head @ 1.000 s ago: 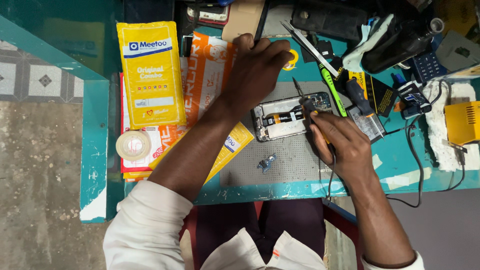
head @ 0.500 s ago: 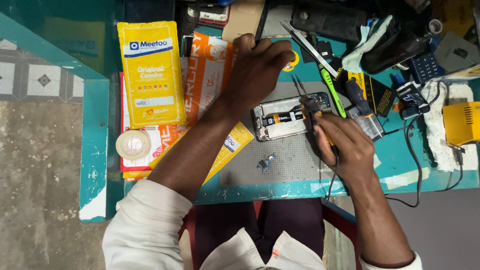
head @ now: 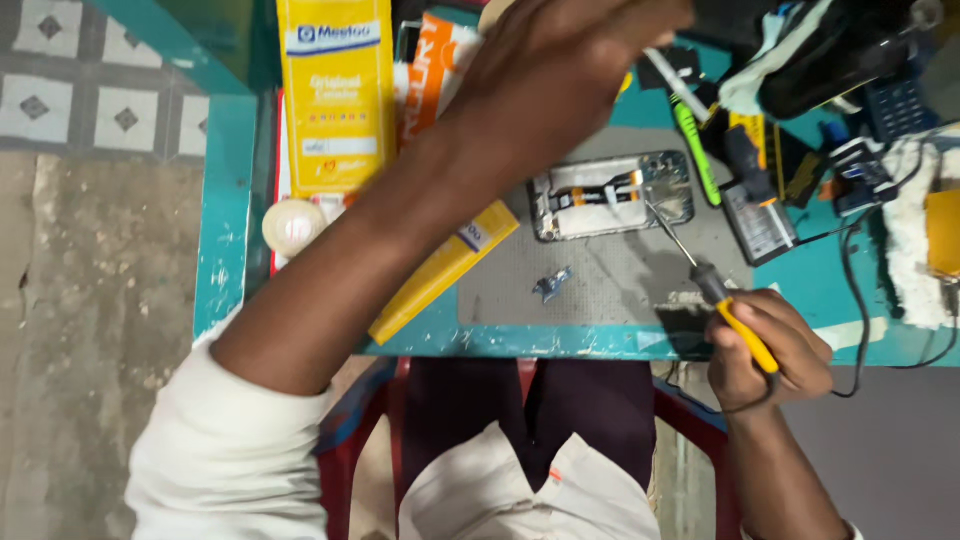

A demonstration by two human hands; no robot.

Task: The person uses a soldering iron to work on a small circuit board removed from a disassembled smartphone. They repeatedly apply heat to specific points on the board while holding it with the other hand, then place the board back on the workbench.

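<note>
An opened phone (head: 600, 196) with its back cover off lies on a grey work mat (head: 600, 285). My right hand (head: 768, 352) is at the table's near edge, gripping a screwdriver (head: 712, 285) by its yellow and black handle. The thin shaft slants up-left with its tip at the phone's right end. My left hand (head: 565, 60) is stretched over the far part of the table, blurred, above and left of the phone. Its fingertips run off the top edge, so what it touches is hidden. A small metal part (head: 551, 285) lies on the mat below the phone.
Yellow and orange flat packages (head: 335, 95) lie at the left, with a round white tape roll (head: 293, 226) beside them. Tools, a green-handled tool (head: 694, 150), a small device with a screen (head: 758, 222), cables and a white cloth (head: 915, 240) crowd the right side of the teal table (head: 225, 240).
My left hand has lifted off the phone and swung up toward the table's far side. My right hand has drawn back to the near edge, screwdriver tip still at the phone. The camera has come closer.
</note>
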